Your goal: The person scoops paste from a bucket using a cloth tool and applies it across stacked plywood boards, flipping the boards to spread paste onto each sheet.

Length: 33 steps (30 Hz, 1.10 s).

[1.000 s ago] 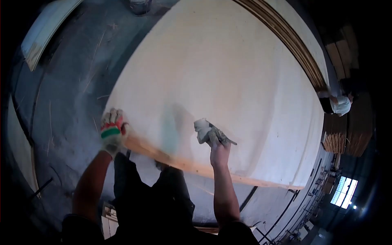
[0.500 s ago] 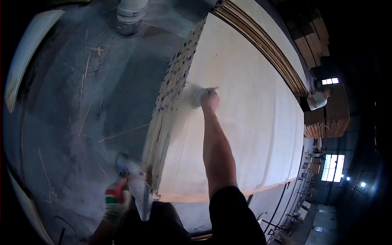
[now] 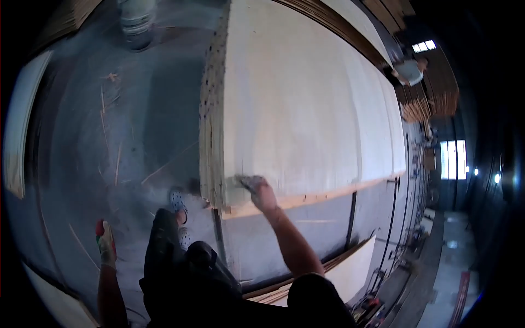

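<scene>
My right hand [image 3: 265, 195] is bare and closed around a putty knife [image 3: 249, 181]. Its blade lies against the pale top sheet of a plywood stack [image 3: 306, 109], close to the near left corner. A faint greyish streak [image 3: 244, 126] runs along the sheet near its left edge. Out over the floor on the left is my left hand [image 3: 107, 243], in a whitish glove with red and green on it. The fingers are too small and blurred to make out, and so is anything in them.
Dark blotches mark the stack's left side [image 3: 212, 87]. Behind it lies another stack of sheets [image 3: 339, 27]. A pale bucket-like container [image 3: 136, 22] stands on the floor among wood slivers [image 3: 104, 117]. More boards [image 3: 350, 268] lean nearby. Another person [image 3: 410, 72] is beyond the far end.
My right hand has come down along the sheet with the putty knife, from the middle to the near left corner. My left hand has swung outward to the left. The view has shifted.
</scene>
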Tool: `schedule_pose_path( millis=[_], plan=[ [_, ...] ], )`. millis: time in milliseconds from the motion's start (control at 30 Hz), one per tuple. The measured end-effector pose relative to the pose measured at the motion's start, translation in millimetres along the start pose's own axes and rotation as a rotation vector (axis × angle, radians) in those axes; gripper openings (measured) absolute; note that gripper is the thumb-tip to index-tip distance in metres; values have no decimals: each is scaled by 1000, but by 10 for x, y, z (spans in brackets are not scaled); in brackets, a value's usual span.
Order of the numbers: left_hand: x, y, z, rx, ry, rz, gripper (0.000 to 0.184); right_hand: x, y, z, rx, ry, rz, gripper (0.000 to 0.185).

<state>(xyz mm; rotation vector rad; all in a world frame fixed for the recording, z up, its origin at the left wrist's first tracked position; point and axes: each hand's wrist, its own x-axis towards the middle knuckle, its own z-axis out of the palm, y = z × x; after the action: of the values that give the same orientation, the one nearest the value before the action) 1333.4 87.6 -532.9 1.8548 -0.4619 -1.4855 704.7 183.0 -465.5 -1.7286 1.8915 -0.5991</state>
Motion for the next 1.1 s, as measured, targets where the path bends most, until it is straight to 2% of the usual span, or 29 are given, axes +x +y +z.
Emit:
schedule_pose_path(
  millis=[33, 67, 100, 200, 233, 300, 333, 400, 433, 500, 533, 600, 633, 667, 733, 800, 867, 1000, 1067, 1100],
  plan=[
    [-5, -34, 41, 26, -25, -2, 38, -433, -73, 203, -80, 60, 46, 54],
    [-25, -17, 123, 201, -45, 54, 39, -767, -164, 441, -161, 118, 93, 58],
    [-40, 33, 219, 374, -66, 114, 39, -922, -410, 604, -190, 167, 241, 59],
    [14, 259, 499, 871, -124, 313, 40, -791, -674, 547, -39, 185, 553, 48],
    [125, 300, 521, 883, -142, 311, 40, -718, -720, 430, -41, 189, 574, 48],
    [684, 329, 451, 923, -164, 467, 38, -459, -771, 100, 117, 429, 642, 35],
    [1148, 251, 411, 933, -183, 465, 38, -246, -720, -46, 220, 557, 662, 32],
    [2023, 234, 299, 625, -396, 393, 36, 86, -634, -193, 434, 510, 736, 33],
    [2077, 501, 544, 649, -417, 381, 36, 255, -503, -129, 438, 519, 768, 33],
    [1920, 1315, 1326, 491, -427, 86, 42, 381, -207, 91, 330, 410, 892, 30],
    [2070, 1592, 1487, 529, -457, 82, 42, 349, -212, 183, 341, 434, 933, 30],
    [2394, 2117, 1944, 527, -484, 94, 44, 337, -318, 285, -89, 422, 950, 25],
    [2559, 2390, 2224, 530, -505, 104, 44, 375, -476, 317, 58, 578, 1023, 22],
    [2692, 2641, 2516, 533, -525, 114, 45, 430, -562, 371, 68, 608, 1065, 22],
    [2904, 3067, 3255, 568, -605, 118, 46, 636, -649, 456, -45, 794, 1350, 21],
    [3043, 3476, 3982, 714, -690, 241, 48, 1043, -655, 567, 10, 916, 1625, 20],
    [3319, 3715, 4864, 814, -789, 299, 49, 1487, -463, 705, -225, 1073, 1802, 25],
    [3962, 4081, 6472, 999, -891, 361, 58, 2565, -28, 414, -148, 1096, 1968, 28],
    [4075, 4203, 6753, 951, -913, 370, 60, 3162, 320, 271, -204, 878, 1833, 19],
    [4102, 4272, 6854, 942, -902, 376, 60, 3411, 479, 209, -202, 878, 1817, 19]
  ],
)
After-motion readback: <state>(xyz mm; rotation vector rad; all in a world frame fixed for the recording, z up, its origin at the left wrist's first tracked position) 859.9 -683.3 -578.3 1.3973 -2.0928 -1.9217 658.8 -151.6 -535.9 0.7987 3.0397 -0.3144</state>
